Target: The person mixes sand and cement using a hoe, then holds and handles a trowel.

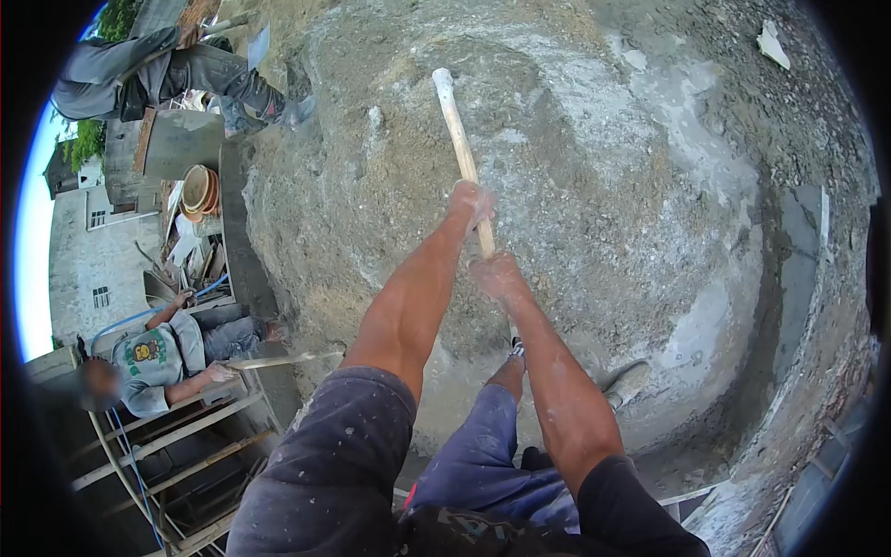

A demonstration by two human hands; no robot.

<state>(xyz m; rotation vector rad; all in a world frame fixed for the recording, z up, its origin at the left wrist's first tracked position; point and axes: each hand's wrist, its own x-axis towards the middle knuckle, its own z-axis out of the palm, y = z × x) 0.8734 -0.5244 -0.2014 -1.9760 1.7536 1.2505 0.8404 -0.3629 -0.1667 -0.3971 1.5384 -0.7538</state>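
My left hand (472,202) is wrapped round a pale wooden handle (454,127), partway along it. Closer to my body, my right hand (499,276) grips the same handle. The handle slants up and slightly left across a heap of grey-brown sandy mix (575,213), and its far end is whitish and rounded. Below my right hand the rest of the tool is mostly hidden by my arm and legs. Both forearms stretch forward over the heap.
At the upper left a person (167,74) holds a long-handled tool. At the lower left another person (167,353) holds a pole beside wooden slats (186,446). Stacked round containers (199,190) stand at the left. A white scrap (772,45) lies at the upper right.
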